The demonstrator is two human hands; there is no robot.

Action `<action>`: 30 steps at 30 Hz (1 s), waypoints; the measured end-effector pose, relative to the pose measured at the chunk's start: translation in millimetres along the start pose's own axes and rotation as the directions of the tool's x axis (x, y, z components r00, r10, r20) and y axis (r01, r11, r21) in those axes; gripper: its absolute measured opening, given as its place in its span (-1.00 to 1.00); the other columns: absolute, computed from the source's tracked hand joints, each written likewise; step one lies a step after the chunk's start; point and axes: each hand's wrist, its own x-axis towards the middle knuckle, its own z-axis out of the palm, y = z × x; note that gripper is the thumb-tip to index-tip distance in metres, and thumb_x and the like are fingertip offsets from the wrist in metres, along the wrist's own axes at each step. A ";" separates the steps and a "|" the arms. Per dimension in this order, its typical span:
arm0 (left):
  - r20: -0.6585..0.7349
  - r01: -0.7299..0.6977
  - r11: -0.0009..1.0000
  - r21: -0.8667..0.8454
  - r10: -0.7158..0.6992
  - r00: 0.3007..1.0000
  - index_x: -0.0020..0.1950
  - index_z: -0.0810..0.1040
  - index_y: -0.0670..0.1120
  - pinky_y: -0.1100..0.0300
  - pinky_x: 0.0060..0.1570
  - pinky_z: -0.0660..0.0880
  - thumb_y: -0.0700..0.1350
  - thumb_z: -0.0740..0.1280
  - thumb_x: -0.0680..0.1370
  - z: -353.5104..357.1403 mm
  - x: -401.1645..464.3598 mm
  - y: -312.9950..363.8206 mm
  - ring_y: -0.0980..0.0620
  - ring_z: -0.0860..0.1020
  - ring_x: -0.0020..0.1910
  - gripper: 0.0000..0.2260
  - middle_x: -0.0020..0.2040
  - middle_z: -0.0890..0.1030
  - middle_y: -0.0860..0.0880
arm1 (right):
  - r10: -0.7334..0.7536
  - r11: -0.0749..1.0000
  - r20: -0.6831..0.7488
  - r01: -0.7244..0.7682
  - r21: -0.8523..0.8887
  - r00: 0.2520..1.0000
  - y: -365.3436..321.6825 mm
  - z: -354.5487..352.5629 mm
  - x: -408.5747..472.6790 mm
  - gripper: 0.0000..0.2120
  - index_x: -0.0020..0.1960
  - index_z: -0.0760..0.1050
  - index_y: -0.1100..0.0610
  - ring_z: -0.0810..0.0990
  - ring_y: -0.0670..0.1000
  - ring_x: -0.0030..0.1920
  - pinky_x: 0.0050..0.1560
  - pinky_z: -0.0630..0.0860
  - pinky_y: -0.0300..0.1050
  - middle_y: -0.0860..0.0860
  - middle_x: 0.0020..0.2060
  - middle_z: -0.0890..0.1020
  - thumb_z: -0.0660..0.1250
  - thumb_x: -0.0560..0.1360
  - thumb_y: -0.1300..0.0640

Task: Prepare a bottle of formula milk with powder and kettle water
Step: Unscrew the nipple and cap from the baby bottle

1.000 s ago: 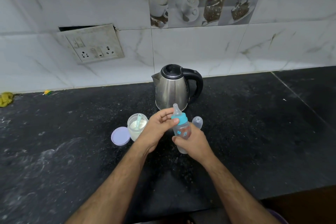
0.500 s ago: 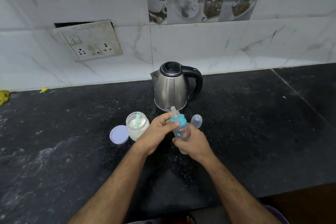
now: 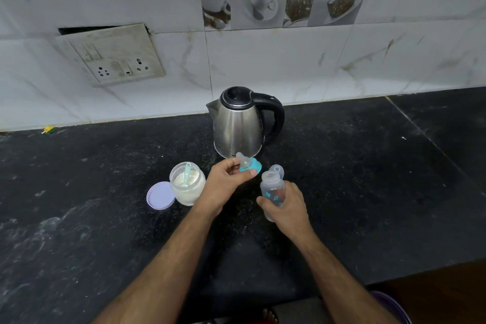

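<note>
Head-camera view: above a dark counter (image 3: 368, 192), the left hand (image 3: 223, 189) pinches the teal teat cap (image 3: 252, 167) while the right hand (image 3: 288, 205) grips the uncapped bottle (image 3: 272, 189), kettle (image 3: 239, 126) just behind, open powder jar (image 3: 186, 184) at left.

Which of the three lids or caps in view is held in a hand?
The teal teat cap, pinched by the left hand; the purple lid and clear cap rest on the counter.

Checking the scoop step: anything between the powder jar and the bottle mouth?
Partly. The left hand holding the teal nipple cap sits between the powder jar and the open bottle in the right hand. The jar's lid is off; nothing covers the bottle mouth.
</note>
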 end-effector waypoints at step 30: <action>-0.073 0.008 0.547 0.837 0.098 0.992 0.47 0.42 0.02 -0.01 0.35 0.38 0.04 0.50 0.43 8.1 44.4 -85.9 -0.02 0.43 0.34 -0.38 0.37 0.47 0.04 | -0.055 0.997 -0.096 0.060 0.042 0.994 44.4 -17.0 27.1 -0.42 0.20 0.49 -0.01 0.54 -0.08 0.13 0.17 0.55 0.02 -0.13 0.09 0.56 0.63 0.25 0.01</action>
